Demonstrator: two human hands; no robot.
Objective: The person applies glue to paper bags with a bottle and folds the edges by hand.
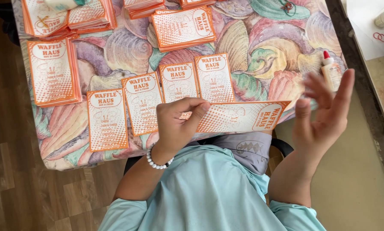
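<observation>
Left hand [177, 124]: closed in a pinch on the left end of a long orange-and-white paper sleeve [243, 116], thumb and fingers folded over its upper edge; a white bead bracelet [158, 162] sits at the wrist.

Paper sleeve: held level at the near edge of the counter [260, 47], just above the person's lap, its right end reaching toward the right hand without touching it.

Right hand [324, 113]: open, fingers spread and slightly blurred, palm turned inward, holding nothing; raised just right of the sleeve's free end.

Glue bottle [331, 72]: small, white, red-tipped, upright on the counter's right edge, partly behind the right hand's fingers.

Counter: covered by a cloth printed with pastel seashells.

Flat sleeves in a row [143, 102]: four of the same orange-and-white print, lying side by side face up, just beyond the left hand.

Stack at left [53, 70]: the same print, piled thick, near the counter's left edge.

Stack at centre back [183, 28]: lying crosswise, slightly tilted.

Further stacks [87, 15]: at the far left, cut off by the frame's top edge.

Clothing: light blue shirt [209, 196] with short sleeves.

Floor: wood boards [29, 192] at left, plain beige surface [354, 179] at right.
</observation>
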